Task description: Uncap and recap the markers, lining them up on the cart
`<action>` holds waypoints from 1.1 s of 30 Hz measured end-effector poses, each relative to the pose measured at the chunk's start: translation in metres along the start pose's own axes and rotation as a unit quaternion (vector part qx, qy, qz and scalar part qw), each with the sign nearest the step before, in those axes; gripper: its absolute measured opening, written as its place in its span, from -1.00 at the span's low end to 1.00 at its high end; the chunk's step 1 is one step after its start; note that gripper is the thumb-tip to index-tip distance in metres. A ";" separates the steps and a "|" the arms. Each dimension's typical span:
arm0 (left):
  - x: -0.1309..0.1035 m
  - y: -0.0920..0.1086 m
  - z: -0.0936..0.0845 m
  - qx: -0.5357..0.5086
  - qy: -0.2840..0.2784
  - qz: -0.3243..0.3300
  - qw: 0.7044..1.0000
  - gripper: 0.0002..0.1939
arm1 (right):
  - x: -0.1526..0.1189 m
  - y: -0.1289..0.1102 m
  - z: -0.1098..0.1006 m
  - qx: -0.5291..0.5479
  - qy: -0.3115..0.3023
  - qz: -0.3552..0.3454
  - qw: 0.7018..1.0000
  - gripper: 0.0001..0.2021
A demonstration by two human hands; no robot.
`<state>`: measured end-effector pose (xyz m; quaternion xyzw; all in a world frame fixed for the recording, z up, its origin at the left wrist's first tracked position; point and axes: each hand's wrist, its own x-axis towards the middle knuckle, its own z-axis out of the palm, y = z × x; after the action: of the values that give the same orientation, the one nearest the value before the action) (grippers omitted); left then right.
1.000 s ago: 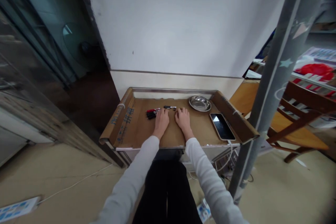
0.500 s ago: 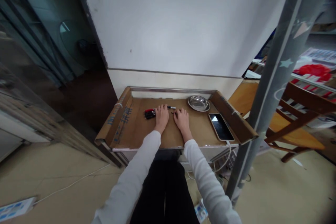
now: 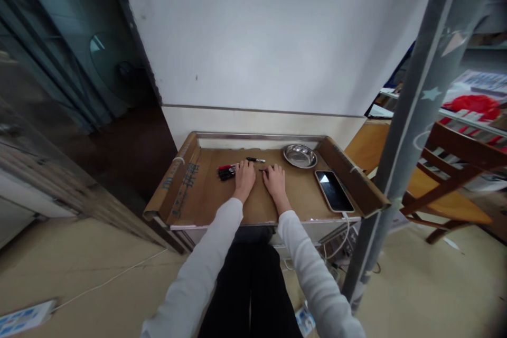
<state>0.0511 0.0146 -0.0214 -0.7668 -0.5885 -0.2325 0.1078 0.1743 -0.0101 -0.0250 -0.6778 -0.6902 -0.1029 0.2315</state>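
Note:
Several dark and red pens (image 3: 226, 172) lie in a bunch on the cardboard-covered table (image 3: 214, 203). My left hand (image 3: 244, 177) rests at the right end of this bunch, its fingers bent and partly covering it; whether it grips any pen is hidden. Just beyond its fingertips lies a single black and silver pen (image 3: 255, 159). My right hand (image 3: 274, 178) is a little to the right, thumb and index finger closed on a small dark piece (image 3: 262, 170) that points left.
A shiny metal dish (image 3: 300, 156) sits at the back right. A phone (image 3: 335, 191) with a white cable lies near the right edge. Raised cardboard flaps border both sides. A grey pole (image 3: 404, 132) and a wooden chair (image 3: 455, 185) stand at the right.
My left hand has drawn slightly back toward me, and more of the single pen shows beyond its fingertips. My right hand has hardly moved.

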 end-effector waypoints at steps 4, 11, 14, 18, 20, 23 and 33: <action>-0.002 -0.001 -0.001 -0.016 -0.010 0.038 0.999 -0.74 | 0.001 0.001 -0.001 0.002 -0.002 -0.001 1.000 -0.80; -0.003 -0.004 -0.002 -0.100 -0.042 0.074 0.991 -0.73 | 0.003 0.001 -0.004 0.030 -0.019 -0.015 0.999 -0.76; -0.003 -0.005 -0.001 -0.176 -0.039 0.083 0.980 -0.71 | 0.002 0.001 -0.006 0.054 -0.018 -0.013 0.998 -0.75; -0.003 -0.007 0.000 -0.315 -0.001 0.095 0.944 -0.65 | 0.002 0.002 -0.009 0.085 -0.030 -0.053 0.995 -0.76; -0.002 -0.007 0.000 -0.353 0.004 0.103 0.930 -0.63 | 0.002 0.001 -0.010 0.084 -0.035 -0.063 0.994 -0.76; 0.000 -0.005 0.002 -0.314 -0.007 0.101 0.944 -0.61 | 0.001 0.001 -0.013 0.067 -0.028 -0.048 0.996 -0.77; 0.009 0.002 0.009 -0.112 -0.019 0.113 0.987 -0.63 | -0.024 -0.005 -0.026 0.014 0.011 0.047 0.999 -0.77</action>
<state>0.0567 0.0262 -0.0245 -0.8399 -0.4702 -0.2688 0.0352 0.1737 -0.0436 -0.0128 -0.7052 -0.6562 -0.0900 0.2530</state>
